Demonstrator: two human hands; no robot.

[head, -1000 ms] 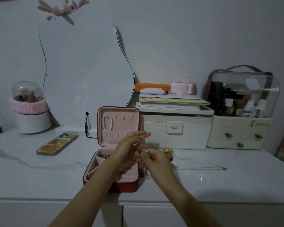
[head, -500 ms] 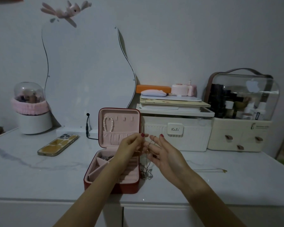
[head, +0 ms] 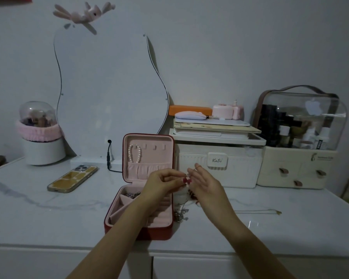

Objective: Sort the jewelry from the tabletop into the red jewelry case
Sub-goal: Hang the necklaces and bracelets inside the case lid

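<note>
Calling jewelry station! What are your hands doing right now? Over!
Left hand and right hand raised together above the open red jewelry case, pinching something small, too tiny to identify. Gold chain not yet sorted. Nothing blocking the case.

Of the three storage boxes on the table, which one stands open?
The red jewelry case in front of the mirror: its lid stands upright, showing a pearl bracelet. The two cream boxes to its right are closed.

You're at home vanity, bedroom-style. Wavy mirror [head: 109, 93] on wall behind your fingers [head: 184, 180]. Clear-lidded cosmetics organiser [head: 300, 141] far right of fingers; white storage box [head: 218, 164] just behind them. Phone [head: 73, 179] on white marble counter [head: 290, 228], left.
</note>
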